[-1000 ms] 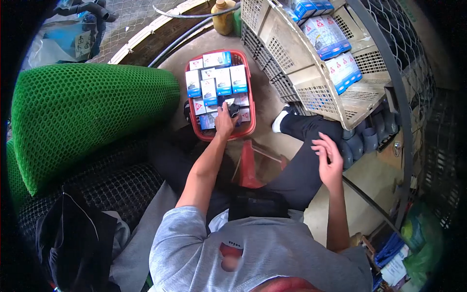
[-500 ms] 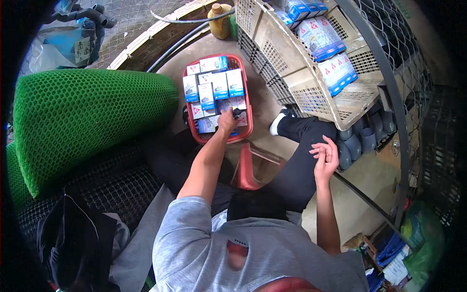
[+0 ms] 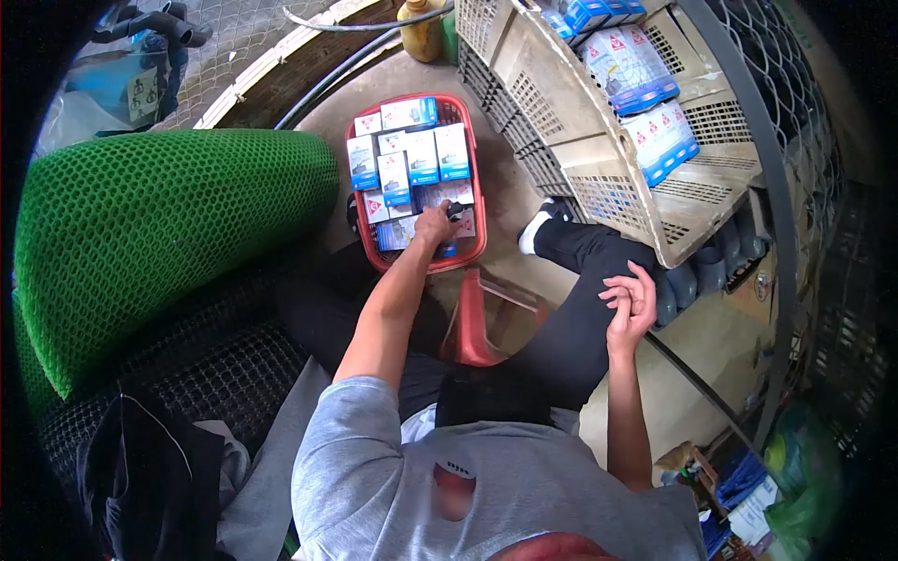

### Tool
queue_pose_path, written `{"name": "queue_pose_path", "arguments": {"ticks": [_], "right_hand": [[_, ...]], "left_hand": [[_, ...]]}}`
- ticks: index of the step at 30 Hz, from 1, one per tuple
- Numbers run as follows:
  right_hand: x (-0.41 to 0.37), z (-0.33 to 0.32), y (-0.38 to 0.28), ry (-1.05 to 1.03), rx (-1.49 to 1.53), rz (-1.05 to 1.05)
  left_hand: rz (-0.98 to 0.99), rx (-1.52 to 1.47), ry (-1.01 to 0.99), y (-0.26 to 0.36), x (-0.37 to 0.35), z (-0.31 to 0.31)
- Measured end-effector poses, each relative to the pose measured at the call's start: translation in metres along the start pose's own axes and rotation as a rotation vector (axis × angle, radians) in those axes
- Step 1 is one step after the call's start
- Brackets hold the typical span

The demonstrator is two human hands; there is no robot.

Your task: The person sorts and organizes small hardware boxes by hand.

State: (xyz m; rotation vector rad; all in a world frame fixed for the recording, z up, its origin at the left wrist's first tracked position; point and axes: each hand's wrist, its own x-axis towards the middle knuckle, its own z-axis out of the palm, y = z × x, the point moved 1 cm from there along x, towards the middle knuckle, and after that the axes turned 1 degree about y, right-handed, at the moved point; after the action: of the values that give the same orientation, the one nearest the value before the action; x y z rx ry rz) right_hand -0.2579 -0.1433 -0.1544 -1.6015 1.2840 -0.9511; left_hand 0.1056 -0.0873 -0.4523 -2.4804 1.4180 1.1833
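Note:
A red basket (image 3: 480, 201) on the floor holds several white-and-blue boxes (image 3: 423, 155). Inside its lower part, my left hand (image 3: 436, 225) reaches down with fingers curled at a small dark object (image 3: 456, 211), whose shape is too small to make out. Flat packs with white-and-blue print lie around that hand, partly covered by it. My right hand (image 3: 630, 305) hovers over my right knee, palm up, fingers loosely bent and apart, with nothing in it.
A large beige crate (image 3: 613, 208) with packs of blue-and-white boxes (image 3: 629, 67) stands at the upper right. A green mesh roll (image 3: 178, 243) lies at left. A red stool (image 3: 475, 327) is between my legs. Dark grey pipe fittings (image 3: 709, 271) sit below the crate.
The view has shifted slightly, so the basket and crate sit a little differently in it. My left hand remains in the basket at the dark object, and my right hand keeps its loose pose.

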Motion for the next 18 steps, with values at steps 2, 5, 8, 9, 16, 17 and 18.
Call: {"name": "queue_pose_path", "arguments": {"ticks": [2, 5, 8, 9, 16, 17, 18], "right_hand": [[0.001, 0.000, 0.000, 0.005, -0.002, 0.006], [0.003, 0.003, 0.000, -0.004, -0.011, 0.007], [0.006, 0.003, -0.002, -0.001, 0.008, 0.022], [0.006, 0.003, -0.003, 0.005, 0.011, 0.016], [0.003, -0.002, -0.001, 0.016, 0.043, -0.006], [0.004, -0.001, -0.002, 0.015, 0.056, 0.001], [0.004, 0.002, -0.003, 0.007, 0.061, -0.005]], "left_hand": [[-0.013, -0.010, 0.002, 0.000, -0.002, -0.002], [-0.051, -0.054, -0.079, 0.006, -0.008, -0.019], [-0.054, 0.000, -0.034, 0.015, -0.011, -0.022], [-0.057, -0.067, -0.024, 0.016, -0.016, -0.021], [-0.043, -0.553, 0.714, 0.001, -0.084, -0.018], [-0.002, -0.609, 0.798, 0.002, -0.086, -0.020], [-0.007, -0.609, 0.808, 0.003, -0.090, -0.023]]}}
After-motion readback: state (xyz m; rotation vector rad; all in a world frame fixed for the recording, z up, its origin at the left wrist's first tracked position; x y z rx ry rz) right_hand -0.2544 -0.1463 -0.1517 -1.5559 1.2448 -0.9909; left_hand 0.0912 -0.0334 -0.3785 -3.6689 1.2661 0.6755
